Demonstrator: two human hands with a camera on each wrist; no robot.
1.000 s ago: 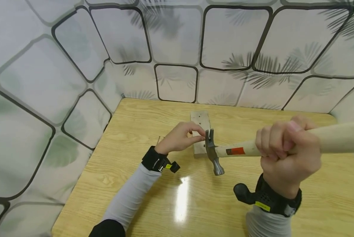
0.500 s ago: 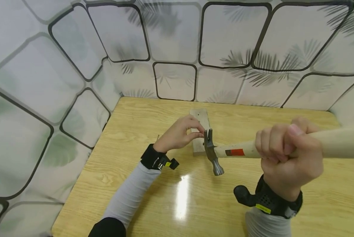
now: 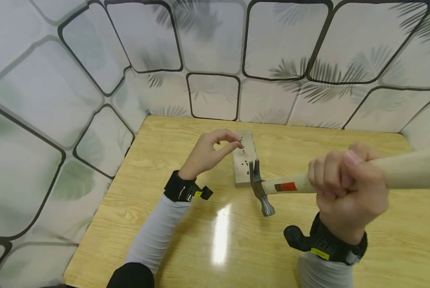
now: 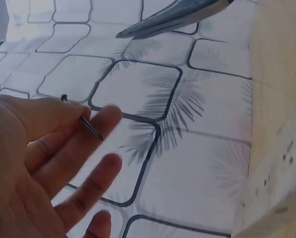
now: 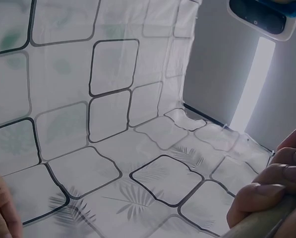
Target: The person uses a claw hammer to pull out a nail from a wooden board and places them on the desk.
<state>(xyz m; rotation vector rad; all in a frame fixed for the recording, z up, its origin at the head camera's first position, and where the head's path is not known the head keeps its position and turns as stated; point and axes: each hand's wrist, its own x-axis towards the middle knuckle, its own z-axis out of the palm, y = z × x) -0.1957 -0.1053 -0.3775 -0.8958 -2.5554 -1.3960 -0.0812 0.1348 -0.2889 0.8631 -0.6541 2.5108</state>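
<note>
My left hand [image 3: 208, 154] pinches a dark nail [image 4: 91, 128] between thumb and forefinger, the other fingers spread loosely in the left wrist view. It hovers by the upper left side of a pale wooden block [image 3: 249, 154], whose top shows several small dark holes. My right hand [image 3: 349, 188] grips the pale wooden handle of a claw hammer [image 3: 259, 187] that has a red and black label. The hammer's head hangs over the block's lower right edge, claw up and striking face toward me. In the right wrist view, curled fingers [image 5: 262, 196] wrap the handle.
A glossy wood-grain table [image 3: 186, 240] lies under both hands. Patterned white cloth [image 3: 215, 48] stands up along its back and left sides. The long hammer handle runs off to the right edge of the head view.
My left hand has drawn away from the hammer's claw, up and to the left, with the nail pinched in it. The hammer and right hand have barely moved. More of the block shows.
</note>
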